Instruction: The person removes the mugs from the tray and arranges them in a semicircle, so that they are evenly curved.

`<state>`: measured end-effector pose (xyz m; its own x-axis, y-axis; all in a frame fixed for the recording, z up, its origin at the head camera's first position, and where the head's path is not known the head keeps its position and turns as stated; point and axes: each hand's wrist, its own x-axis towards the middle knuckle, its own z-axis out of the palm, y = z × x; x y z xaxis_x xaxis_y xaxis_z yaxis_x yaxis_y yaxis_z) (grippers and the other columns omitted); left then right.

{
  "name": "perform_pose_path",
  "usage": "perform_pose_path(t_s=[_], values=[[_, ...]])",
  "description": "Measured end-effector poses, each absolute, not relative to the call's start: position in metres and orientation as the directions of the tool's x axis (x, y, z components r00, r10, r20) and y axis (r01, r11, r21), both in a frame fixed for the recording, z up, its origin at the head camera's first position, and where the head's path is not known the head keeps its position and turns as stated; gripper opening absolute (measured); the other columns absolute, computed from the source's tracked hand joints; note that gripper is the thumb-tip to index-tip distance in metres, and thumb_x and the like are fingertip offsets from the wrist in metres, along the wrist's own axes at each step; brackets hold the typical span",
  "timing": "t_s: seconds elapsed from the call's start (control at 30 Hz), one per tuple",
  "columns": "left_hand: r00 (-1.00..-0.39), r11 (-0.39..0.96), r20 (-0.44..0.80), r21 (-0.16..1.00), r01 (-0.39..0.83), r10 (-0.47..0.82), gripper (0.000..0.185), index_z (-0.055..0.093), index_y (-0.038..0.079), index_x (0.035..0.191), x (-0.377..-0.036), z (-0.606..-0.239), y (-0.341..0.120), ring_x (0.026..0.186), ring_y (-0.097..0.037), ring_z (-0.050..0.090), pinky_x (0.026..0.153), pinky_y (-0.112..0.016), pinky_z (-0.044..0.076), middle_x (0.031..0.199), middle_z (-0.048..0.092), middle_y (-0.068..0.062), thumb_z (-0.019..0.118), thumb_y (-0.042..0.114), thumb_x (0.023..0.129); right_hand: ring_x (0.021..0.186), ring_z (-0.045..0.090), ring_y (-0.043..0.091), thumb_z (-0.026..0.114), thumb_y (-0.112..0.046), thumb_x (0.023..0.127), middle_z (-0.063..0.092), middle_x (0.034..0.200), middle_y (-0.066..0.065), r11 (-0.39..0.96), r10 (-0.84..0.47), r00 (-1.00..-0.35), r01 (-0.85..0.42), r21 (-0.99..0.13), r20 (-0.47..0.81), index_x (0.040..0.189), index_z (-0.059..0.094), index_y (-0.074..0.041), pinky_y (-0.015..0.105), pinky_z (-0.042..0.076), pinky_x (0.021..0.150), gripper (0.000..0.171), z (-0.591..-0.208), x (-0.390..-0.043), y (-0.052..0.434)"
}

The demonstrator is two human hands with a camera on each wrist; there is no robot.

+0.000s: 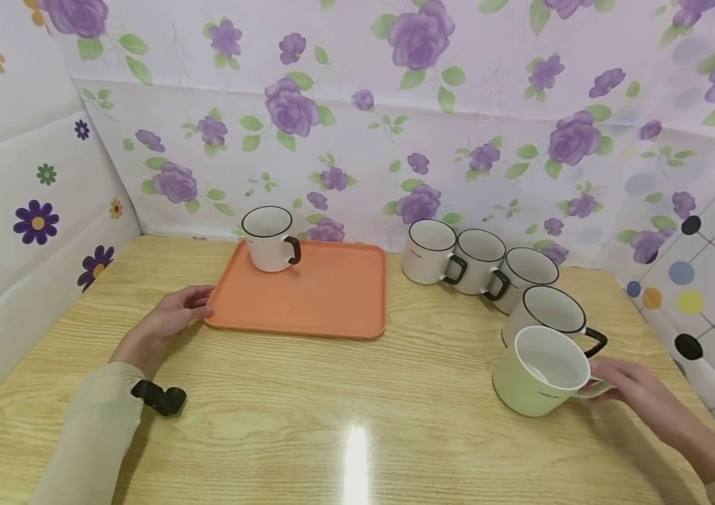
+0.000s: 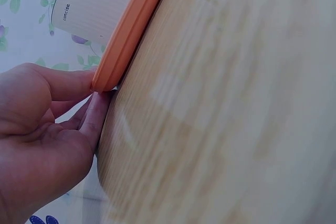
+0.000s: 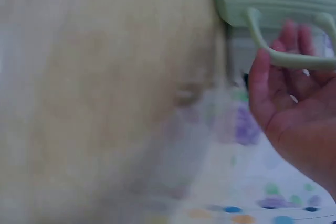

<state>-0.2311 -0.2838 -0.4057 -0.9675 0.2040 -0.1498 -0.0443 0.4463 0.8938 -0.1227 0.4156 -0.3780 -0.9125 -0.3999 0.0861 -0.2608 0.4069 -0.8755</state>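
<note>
My left hand [image 1: 175,312] is at the left edge of an orange tray [image 1: 306,294]; in the left wrist view, its thumb and fingers pinch the tray's corner. A white mug [image 1: 269,242] with black rim and handle stands upright at the tray's back left. On the right, a pale green mug [image 1: 524,386] has its handle in my right hand [image 1: 631,386]. The right wrist view shows fingers [image 3: 260,72] hooked around that handle [image 3: 299,60]. Whether the green mug's base touches the table cannot be told.
Behind the green mug, several white black-rimmed mugs [image 1: 429,259] form a slanting row toward the back wall, the nearest one [image 1: 515,322] partly hidden. Flowered cloth [image 1: 344,140] covers the back wall. The wooden table [image 1: 306,407] extends toward me.
</note>
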Motion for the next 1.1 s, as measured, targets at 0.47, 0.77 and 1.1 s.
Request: perform_pose_path(t_s=[0.47,0.77,1.1], values=[[-0.970,0.444,-0.145,0.895,-0.044,0.196,0.057,0.022,-0.012,0.148,-0.230,-0.404,-0.286,0.127,-0.041,0.035,0.081,-0.016,0.043,0.143,0.031,-0.034,0.050,0.008,0.102,0.082,0.064,0.008,0.045,-0.014,0.104,0.068,0.093,0.000,0.716,-0.285,-0.935,-0.354,-0.602,0.211,0.104,0.065,0.001,0.016,0.048,0.073,0.025,-0.269,-0.162,0.373],[-0.971,0.443,-0.139,0.896,-0.039,0.196,0.058,0.023,-0.012,0.148,-0.231,-0.406,-0.283,0.126,-0.041,0.036,0.081,-0.017,0.043,0.143,0.032,-0.033,0.051,0.007,0.101,0.099,0.059,0.003,0.047,-0.027,0.104,0.059,0.118,0.004,0.546,-0.238,-0.959,-0.261,-0.796,0.151,0.128,0.049,0.008,0.022,0.050,0.081,0.043,-0.232,-0.218,0.293],[-0.970,0.449,-0.158,0.892,-0.059,0.186,0.059,0.022,-0.011,0.148,-0.231,-0.404,-0.282,0.126,-0.041,0.035,0.087,-0.028,0.041,0.143,0.031,-0.032,0.051,0.009,0.101,0.115,0.055,0.031,0.046,-0.018,0.103,0.052,0.130,0.026,0.468,-0.271,-0.962,-0.170,-0.867,0.042,0.135,0.042,0.009,0.040,0.045,0.095,0.042,-0.234,-0.277,0.203]])
